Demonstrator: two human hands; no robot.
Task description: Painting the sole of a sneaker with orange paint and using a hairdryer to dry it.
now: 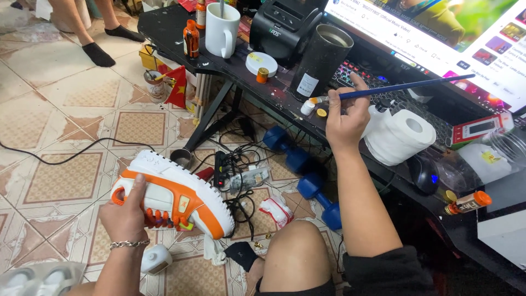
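Sneaker, white with orange panels, gripped by left fingers; right fingers pinch blue paintbrush.

Monitor cut off top/right edge.

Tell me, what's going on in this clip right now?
A person sits at a black desk. The left hand holds a white and orange sneaker above the tiled floor. The right hand holds a blue paintbrush, its tip at a small white pot on the desk edge.
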